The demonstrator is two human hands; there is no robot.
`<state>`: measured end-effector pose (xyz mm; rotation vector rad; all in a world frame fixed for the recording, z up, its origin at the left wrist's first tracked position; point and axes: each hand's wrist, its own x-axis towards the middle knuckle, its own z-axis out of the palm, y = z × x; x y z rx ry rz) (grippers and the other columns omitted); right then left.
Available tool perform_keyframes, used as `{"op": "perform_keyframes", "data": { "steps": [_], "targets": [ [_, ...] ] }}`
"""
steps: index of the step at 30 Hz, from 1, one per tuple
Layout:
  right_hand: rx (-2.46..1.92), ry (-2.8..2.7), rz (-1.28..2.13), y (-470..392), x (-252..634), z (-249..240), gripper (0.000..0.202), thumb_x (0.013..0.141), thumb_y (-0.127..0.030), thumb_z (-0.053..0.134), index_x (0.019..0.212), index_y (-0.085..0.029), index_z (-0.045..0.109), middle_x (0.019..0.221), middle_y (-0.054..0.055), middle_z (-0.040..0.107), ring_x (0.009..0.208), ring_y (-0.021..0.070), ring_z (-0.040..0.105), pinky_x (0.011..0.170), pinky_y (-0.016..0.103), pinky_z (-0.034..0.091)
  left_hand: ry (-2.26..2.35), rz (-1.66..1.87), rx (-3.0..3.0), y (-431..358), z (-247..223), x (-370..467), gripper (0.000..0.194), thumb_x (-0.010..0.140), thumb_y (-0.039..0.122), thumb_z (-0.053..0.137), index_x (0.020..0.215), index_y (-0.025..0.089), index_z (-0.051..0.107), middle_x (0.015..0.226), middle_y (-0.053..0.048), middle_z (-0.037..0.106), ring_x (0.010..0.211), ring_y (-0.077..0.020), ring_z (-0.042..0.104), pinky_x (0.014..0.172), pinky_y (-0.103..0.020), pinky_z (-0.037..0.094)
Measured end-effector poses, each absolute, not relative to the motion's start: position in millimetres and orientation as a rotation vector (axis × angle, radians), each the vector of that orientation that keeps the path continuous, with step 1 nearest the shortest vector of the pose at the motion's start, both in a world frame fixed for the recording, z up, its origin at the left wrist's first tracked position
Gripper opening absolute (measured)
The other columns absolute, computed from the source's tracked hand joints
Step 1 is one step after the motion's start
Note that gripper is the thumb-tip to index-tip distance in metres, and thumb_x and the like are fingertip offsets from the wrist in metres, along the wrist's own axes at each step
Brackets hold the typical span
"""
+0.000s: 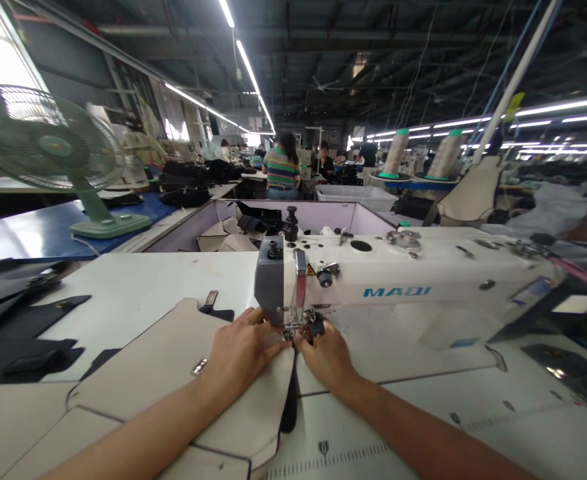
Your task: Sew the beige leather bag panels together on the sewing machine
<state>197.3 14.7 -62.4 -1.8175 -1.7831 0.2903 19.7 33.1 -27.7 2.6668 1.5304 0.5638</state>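
A white sewing machine (453,273) with blue lettering stretches across the right half of the table. Under its head lies a beige panel (158,360) with dark edges and a small metal fitting, spread out to the left. My left hand (243,347) rests on this panel just left of the needle area, its thumb and fingers closing toward the panel's edge. Right of the presser foot, my right hand (326,353) has its fingers bent close to the metal parts; what its fingertips hold is hidden. A black strip (288,407) shows beneath the panel's edge.
Black pieces (23,333) lie at the left on the white table. Behind stand a green fan (98,220), a bin (203,223) of cut pieces and thread cones (397,153). A person in a striped shirt (281,170) is farther back.
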Motion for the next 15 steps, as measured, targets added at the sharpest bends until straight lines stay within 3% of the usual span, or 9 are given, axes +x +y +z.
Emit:
{"op": "perform_keyframes", "data": {
  "steps": [5,15],
  "targets": [
    [-1.696,-1.849,0.357,1,212,-55,0.012,0.083,-0.015,0.059,0.072,-0.017,0.056,0.074,0.001,0.058,0.074,0.0162,0.056,0.064,0.023,0.039,1.316,0.646,2.928,26,-23,15,0.024,0.089,0.043,0.059,0.104,0.025,0.067,0.107,-0.003,0.066,0.104,-0.026,0.055,0.091,-0.04,0.04],
    [-1.692,-1.771,0.368,11,203,-52,0.007,0.076,-0.018,0.071,0.074,-0.016,0.064,0.082,0.004,0.064,0.084,0.0196,0.058,0.077,0.027,0.04,1.16,0.723,3.125,20,-25,16,0.019,0.095,0.035,0.052,0.096,0.021,0.065,0.095,-0.002,0.068,0.092,-0.0227,0.057,0.082,-0.038,0.037]
  ]
}}
